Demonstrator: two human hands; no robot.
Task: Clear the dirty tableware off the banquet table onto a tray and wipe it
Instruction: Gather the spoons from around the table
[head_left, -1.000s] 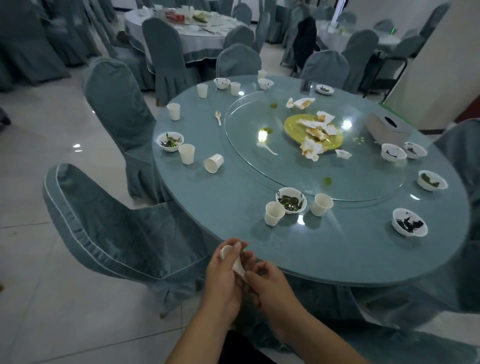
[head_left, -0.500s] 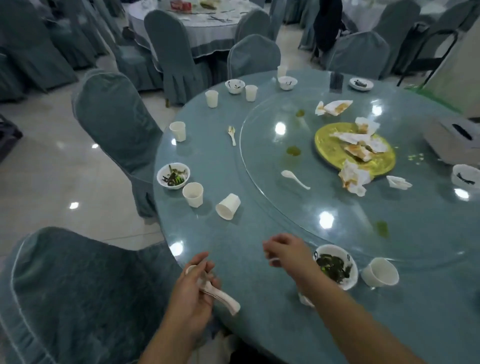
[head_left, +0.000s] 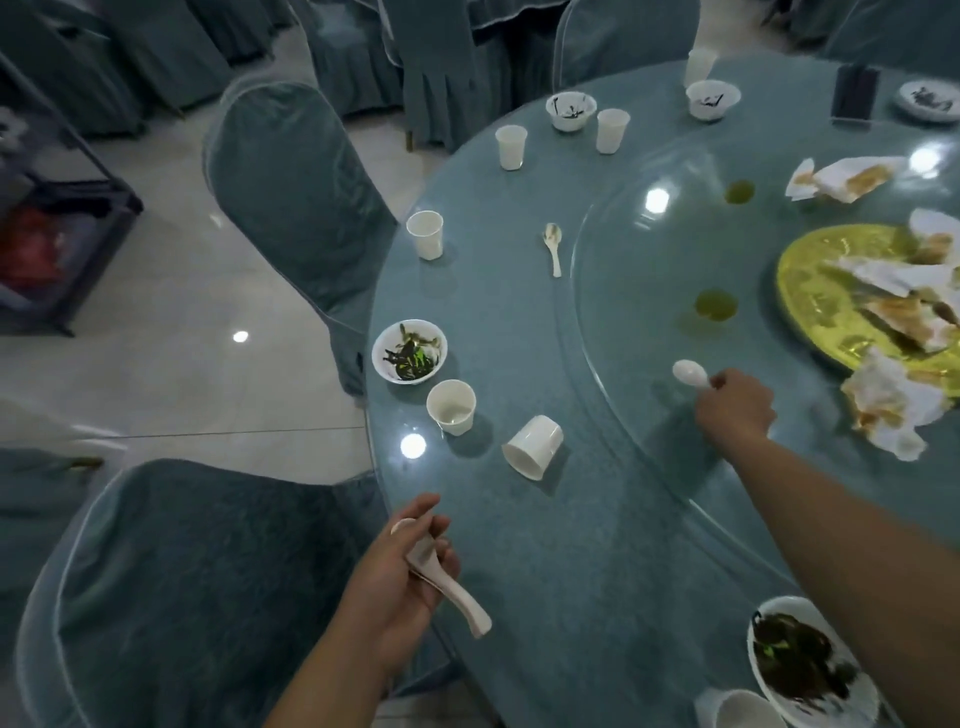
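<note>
While my right hand (head_left: 735, 410) is reaching out over the glass turntable (head_left: 623, 322), its fingers are pinching the handle of a white spoon (head_left: 690, 373), whose bowl is poking out to the left, just inside the glass rim. I'm planning to lift it straight up rather than drag it, since that glass looks slick and might spin under a sideways pull. My left hand (head_left: 400, 571) is hovering at the near edge of the table (head_left: 545, 597), fingers and thumb curling round the stacked spoons (head_left: 452, 592); how many, I cannot tell. I'm thinking the tidy move is nesting this one into that stack while steering clear of the tipped cup (head_left: 532, 447) lying between my hands.
</note>
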